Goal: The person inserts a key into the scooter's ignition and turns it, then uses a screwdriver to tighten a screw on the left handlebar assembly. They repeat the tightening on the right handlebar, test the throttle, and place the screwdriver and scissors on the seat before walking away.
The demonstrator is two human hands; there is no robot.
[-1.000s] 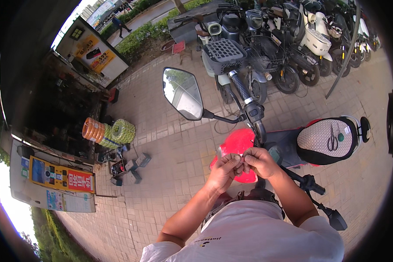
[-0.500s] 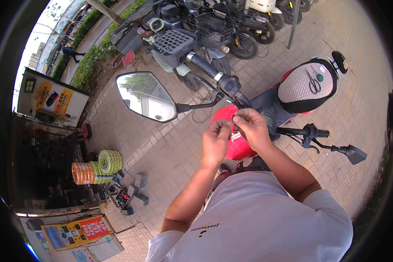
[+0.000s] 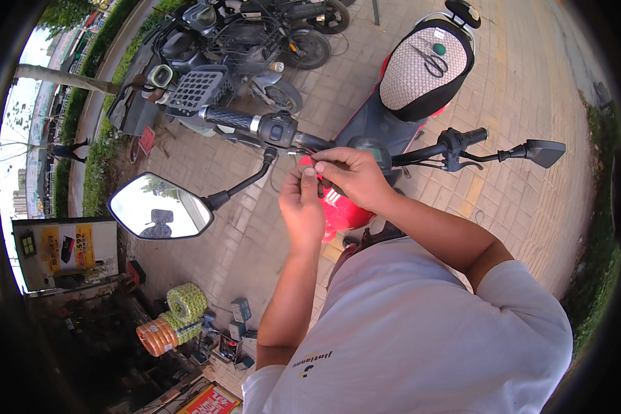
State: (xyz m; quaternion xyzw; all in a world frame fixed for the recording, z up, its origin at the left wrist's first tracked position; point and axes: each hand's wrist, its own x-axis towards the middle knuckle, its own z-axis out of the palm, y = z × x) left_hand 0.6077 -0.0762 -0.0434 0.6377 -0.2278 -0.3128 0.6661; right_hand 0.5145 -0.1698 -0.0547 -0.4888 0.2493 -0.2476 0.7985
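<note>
My left hand [image 3: 301, 203] and my right hand [image 3: 357, 181] meet above the red front panel [image 3: 345, 214] of a scooter, fingertips pinched together. What is between them is too small and hidden to make out. Just beyond are the scooter's left grip [image 3: 228, 119], dash display [image 3: 372, 156] and right grip [image 3: 475, 137], with a mirror [image 3: 160, 207] on a stalk to the left. On the mesh-covered seat [image 3: 410, 83] at upper right lie black scissors [image 3: 432, 64] and a small green round object [image 3: 439, 49].
Parked scooters [image 3: 201, 91] crowd the upper middle. At lower left are a shop front with signboards [image 3: 65, 252], orange [image 3: 155, 337] and yellow-green coils [image 3: 186, 301], and boxes [image 3: 240, 310] on the paving [image 3: 221, 262]. A person [image 3: 69, 150] is on the path at far left.
My view has swung, so the scooter seat has moved up and the shop down. My pinched hands have shifted up and left in the picture and stay together.
</note>
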